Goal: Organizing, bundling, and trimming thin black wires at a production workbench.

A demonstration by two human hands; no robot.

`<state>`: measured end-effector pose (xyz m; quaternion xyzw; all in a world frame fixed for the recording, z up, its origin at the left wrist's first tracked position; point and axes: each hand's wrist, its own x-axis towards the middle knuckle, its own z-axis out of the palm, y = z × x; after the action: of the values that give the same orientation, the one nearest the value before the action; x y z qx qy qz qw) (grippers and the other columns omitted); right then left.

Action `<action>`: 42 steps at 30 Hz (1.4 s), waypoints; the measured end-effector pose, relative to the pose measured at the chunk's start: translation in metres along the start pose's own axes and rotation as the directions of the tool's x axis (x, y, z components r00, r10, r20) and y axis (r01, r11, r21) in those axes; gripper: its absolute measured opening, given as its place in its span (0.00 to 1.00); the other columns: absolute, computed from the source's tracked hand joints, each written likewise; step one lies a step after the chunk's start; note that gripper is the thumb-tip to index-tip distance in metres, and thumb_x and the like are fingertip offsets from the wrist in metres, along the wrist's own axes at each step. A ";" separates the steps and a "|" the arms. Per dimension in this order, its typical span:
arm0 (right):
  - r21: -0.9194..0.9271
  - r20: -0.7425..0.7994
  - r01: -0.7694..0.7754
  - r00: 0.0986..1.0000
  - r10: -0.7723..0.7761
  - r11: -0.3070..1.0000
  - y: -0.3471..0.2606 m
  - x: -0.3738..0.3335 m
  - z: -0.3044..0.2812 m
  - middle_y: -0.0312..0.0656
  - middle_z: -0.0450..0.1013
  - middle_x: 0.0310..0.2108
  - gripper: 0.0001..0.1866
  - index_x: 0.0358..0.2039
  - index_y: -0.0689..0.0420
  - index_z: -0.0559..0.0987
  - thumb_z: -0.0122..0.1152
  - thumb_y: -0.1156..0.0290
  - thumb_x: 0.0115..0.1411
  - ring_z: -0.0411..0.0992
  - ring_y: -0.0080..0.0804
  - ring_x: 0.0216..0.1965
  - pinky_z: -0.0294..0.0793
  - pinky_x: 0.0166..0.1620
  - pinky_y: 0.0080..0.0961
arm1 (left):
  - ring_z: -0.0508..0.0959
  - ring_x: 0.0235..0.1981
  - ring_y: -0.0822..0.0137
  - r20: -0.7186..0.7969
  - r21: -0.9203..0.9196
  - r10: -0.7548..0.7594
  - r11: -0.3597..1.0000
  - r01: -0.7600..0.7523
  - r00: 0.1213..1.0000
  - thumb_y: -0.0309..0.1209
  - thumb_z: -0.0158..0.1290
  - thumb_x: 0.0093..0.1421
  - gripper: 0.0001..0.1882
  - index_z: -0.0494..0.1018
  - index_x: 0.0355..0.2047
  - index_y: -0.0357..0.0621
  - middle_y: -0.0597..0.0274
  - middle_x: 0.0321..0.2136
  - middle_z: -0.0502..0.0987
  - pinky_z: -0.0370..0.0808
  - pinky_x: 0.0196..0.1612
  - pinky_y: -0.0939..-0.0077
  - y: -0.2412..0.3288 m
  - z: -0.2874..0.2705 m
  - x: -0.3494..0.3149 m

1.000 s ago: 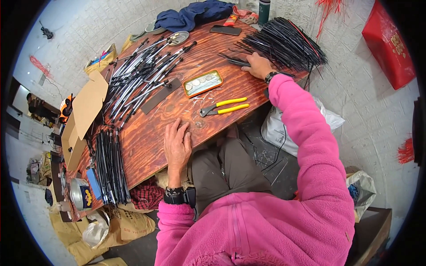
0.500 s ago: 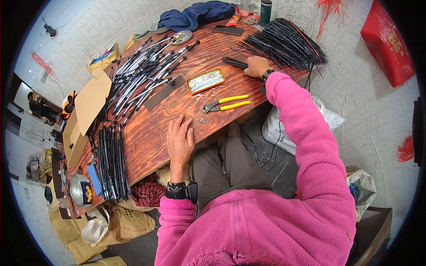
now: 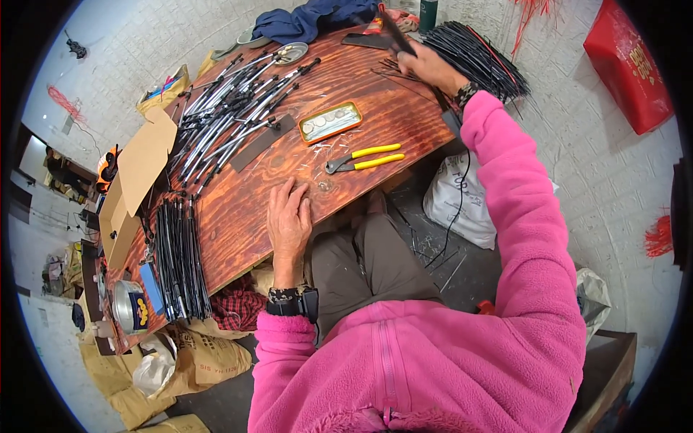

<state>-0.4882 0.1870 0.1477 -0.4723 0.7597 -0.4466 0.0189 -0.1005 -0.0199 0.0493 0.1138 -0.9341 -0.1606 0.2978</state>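
Note:
My left hand (image 3: pixel 290 220) lies flat on the near edge of the wooden table (image 3: pixel 242 224), fingers stretched out, holding nothing. At the far right my right hand (image 3: pixel 435 70) is raised and closed on a long dark object (image 3: pixel 396 32), which tilts up and away. Motion blurs it, so its kind is unclear. Just beyond that hand lies a thick pile of thin black rods (image 3: pixel 476 58); a few loose ones stick out below the wrist. Yellow-handled nippers (image 3: pixel 366 158) rest between my hands, near an open orange-rimmed tin (image 3: pixel 306 135) with pale round pieces inside.
Many silver-and-black rods (image 3: pixel 234 108) spread over the table's far left. A bundle of black rods (image 3: pixel 177 260), a cardboard box (image 3: pixel 148 159) and a round can (image 3: pixel 131 307) line the left side. A phone (image 3: pixel 361 41) lies at the back. A white sack (image 3: pixel 458 202) stands below the right edge.
My right hand has lifted from the table and moved away, bringing the dark object up with it. My left hand stays on the table. The whole view has shifted slightly.

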 end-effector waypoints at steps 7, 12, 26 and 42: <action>0.312 -0.371 0.338 0.904 -0.213 0.888 -0.075 0.005 -0.012 0.34 0.70 0.29 0.13 0.39 0.60 0.69 0.48 0.62 0.71 0.71 0.24 0.35 0.72 0.45 0.24 | 0.68 0.57 0.48 -0.004 0.023 0.009 1.000 -0.009 1.000 0.31 0.51 0.62 0.14 0.77 0.47 0.44 0.54 0.54 0.73 0.65 0.59 0.59 -0.004 0.001 0.000; 0.330 -0.455 0.264 0.886 -0.092 0.906 -0.016 -0.028 0.041 0.34 0.70 0.29 0.13 0.42 0.60 0.69 0.47 0.61 0.71 0.71 0.23 0.35 0.72 0.44 0.25 | 0.69 0.56 0.48 -0.008 0.016 0.020 1.000 -0.020 1.000 0.31 0.51 0.62 0.14 0.77 0.47 0.44 0.54 0.53 0.73 0.66 0.59 0.59 0.001 0.004 0.001; 0.382 -0.214 0.101 0.977 -0.018 0.919 -0.018 -0.045 0.067 0.34 0.68 0.28 0.12 0.44 0.61 0.70 0.45 0.65 0.71 0.68 0.21 0.31 0.71 0.40 0.21 | 0.72 0.54 0.54 -0.022 -0.224 0.011 0.975 -0.015 1.000 0.29 0.51 0.62 0.12 0.78 0.44 0.40 0.53 0.51 0.75 0.68 0.57 0.65 -0.002 -0.007 -0.011; 0.319 0.947 -0.948 0.319 -0.024 -0.001 -0.144 -0.244 0.231 0.28 0.61 0.23 0.16 0.40 0.57 0.71 0.48 0.56 0.70 0.56 0.15 0.21 0.59 0.25 0.15 | 0.77 0.48 0.58 0.604 -0.781 -0.260 -0.381 0.495 0.753 0.37 0.47 0.69 0.23 0.61 0.59 0.36 0.51 0.45 0.76 0.74 0.53 0.61 0.048 0.008 -0.097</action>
<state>-0.1478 0.1914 0.0133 -0.1366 0.3572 -0.4887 0.7842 -0.0333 0.0562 0.0102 0.1445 -0.3770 -0.9066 0.1227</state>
